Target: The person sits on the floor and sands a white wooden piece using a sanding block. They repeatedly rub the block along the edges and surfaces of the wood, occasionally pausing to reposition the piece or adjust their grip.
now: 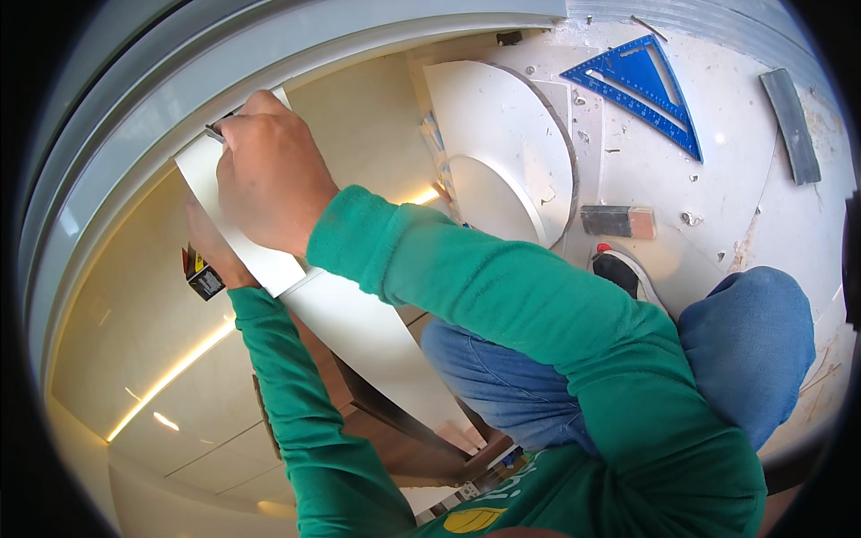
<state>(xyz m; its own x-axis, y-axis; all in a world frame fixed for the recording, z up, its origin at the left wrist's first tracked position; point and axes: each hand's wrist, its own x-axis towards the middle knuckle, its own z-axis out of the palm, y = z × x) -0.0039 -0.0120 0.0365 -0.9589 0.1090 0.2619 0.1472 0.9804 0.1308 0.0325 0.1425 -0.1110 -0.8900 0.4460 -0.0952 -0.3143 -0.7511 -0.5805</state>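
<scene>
My right hand (272, 168) is closed around a small dark tool (216, 129), mostly hidden by the fingers. Its thin edge rests at the far end of a narrow white board strip (259, 252). Along the strip's left side, my left hand (210, 235) grips it from beneath, its fingers hidden under the board. A longer white panel (383, 329) slopes away below the strip towards my knees. Just left of my left wrist is a small black box (204, 277) with yellow and red parts and some print.
A curved pale frame (155, 77) borders the far left. Rounded white board pieces (498, 121) lie to the right. Beyond them are a blue speed square (672, 114), a sanding block (609, 220), a grey strip (792, 128) and scattered scraps. Brown wooden boards (390, 437) stand near my legs.
</scene>
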